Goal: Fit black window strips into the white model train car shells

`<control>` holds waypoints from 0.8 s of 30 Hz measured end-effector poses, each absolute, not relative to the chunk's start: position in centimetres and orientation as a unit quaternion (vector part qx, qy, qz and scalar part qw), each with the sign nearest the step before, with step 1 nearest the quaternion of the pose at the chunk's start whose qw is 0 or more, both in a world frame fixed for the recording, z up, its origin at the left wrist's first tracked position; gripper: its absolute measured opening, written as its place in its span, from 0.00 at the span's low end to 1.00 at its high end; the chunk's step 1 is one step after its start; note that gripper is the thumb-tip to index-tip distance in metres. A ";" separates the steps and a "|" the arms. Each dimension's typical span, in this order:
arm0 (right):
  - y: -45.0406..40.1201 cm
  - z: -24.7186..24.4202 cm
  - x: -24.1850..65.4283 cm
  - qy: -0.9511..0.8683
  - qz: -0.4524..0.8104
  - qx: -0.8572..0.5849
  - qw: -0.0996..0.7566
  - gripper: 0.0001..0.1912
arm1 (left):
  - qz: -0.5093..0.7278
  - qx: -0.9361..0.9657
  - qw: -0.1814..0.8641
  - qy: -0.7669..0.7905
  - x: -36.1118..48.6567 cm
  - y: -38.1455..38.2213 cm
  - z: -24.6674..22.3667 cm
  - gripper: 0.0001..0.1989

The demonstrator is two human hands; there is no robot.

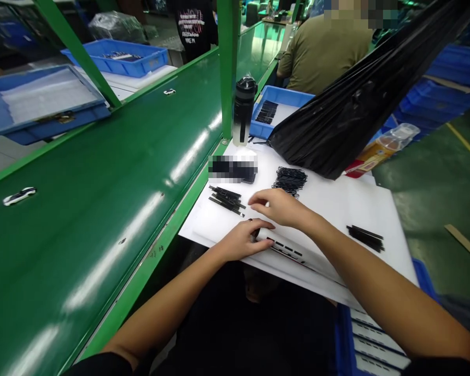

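Observation:
My left hand grips the left end of a long white part with dark slots, lying along the table's near edge. Just above it, my right hand hovers with curled fingers by a bundle of black strips; whether its fingertips hold anything is too small to tell. A pile of thin black pieces lies beyond my right hand. More black strips rest at the table's right side.
A green conveyor runs along the left with small white-and-black items. A bottle, blue tray and black plastic bag stand at the white table's far end. A person sits beyond.

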State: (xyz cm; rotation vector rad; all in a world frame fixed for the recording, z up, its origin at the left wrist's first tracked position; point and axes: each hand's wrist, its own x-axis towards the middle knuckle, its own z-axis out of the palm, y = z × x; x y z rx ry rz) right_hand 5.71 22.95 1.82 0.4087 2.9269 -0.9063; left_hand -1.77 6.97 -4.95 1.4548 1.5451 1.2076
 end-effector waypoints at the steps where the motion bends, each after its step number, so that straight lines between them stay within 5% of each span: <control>1: 22.5 1.6 4.0 0.951 -0.285 0.115 0.040 0.08 | 0.464 0.553 0.342 0.602 -1.6 6.9 -5.1 0.18; 11: 18.3 0.1 -3.2 0.979 -0.145 0.110 0.088 0.05 | 0.468 0.560 0.304 0.613 -1.1 6.8 -5.1 0.18; 24: 19.9 0.7 -0.9 0.961 -0.220 0.168 0.008 0.07 | 0.467 0.542 0.318 0.622 -1.0 7.0 -4.9 0.17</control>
